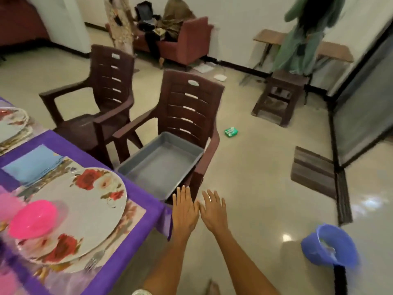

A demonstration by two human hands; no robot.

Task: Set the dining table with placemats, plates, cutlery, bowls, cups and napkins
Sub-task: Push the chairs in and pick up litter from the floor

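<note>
The person's left hand (184, 211) and right hand (213, 211) are hovering side by side, palms down, just off the near right corner of the worktop (136, 201). The fingers (187, 193) of both are lying straight and slightly spread, holding nothing, their tips reaching toward the near edge of a grey tray (159, 165). That tray, a shallow rectangular plastic one with smooth walls, is sitting across the seat of a dark brown moulded chair (189, 107) with a slatted back. A second matching chair (106, 81) is standing to its left and farther off.

The worktop is wearing a purple cloth. On it, a glossy floral placemat (131, 216) is lying under a large round white plate (85, 205) printed with red roses. A translucent pink bowl (32, 218) is resting on the plate's near left part. A folded pale blue napkin (32, 165) is lying just beyond the plate, and the tines of a metal fork (93, 260) are showing at its near rim. Another patterned plate (12, 124) is sitting farther left.

On the shiny tiled floor, a small green packet (231, 132) is lying well apart to the right, and a blue plastic tub (331, 245) is blurring at the near right.
</note>
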